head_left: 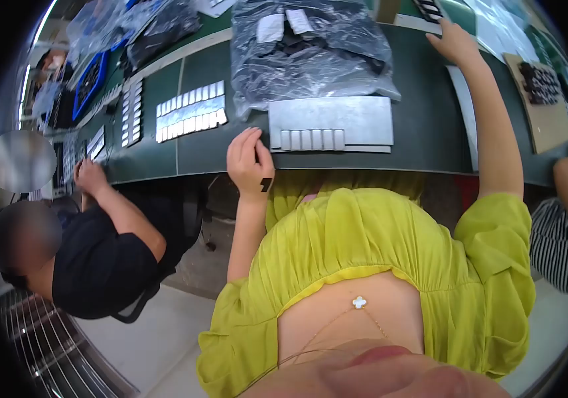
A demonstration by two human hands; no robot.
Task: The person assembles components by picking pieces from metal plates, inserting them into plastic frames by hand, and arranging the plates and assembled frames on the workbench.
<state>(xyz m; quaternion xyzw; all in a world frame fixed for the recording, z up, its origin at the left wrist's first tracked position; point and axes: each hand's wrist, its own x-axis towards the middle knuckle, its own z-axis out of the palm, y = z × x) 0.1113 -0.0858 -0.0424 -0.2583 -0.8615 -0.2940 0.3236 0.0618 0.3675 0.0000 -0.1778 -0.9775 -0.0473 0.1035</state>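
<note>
My left hand (pixel 249 162) rests at the front edge of the bench, fingers loosely bent and slightly apart, with nothing visible in it. Just to its right lies a flat silvery metal plate (pixel 330 114), with a row of several small metal blocks (pixel 312 140) along its lower edge. My right hand (pixel 456 45) reaches far forward to the right, thumb held away from the fingers. Its fingertips are at the near end of a dark strip with pale pieces (pixel 428 9); whether they touch it I cannot tell.
A clear plastic bag with dark contents (pixel 310 56) lies behind the plate. Left of it are metal blocks in rows (pixel 192 111) and another strip (pixel 133 113). A brown board with dark parts (pixel 539 99) lies right. Co-workers sit on both sides, a black sleeve (pixel 108 249) at left.
</note>
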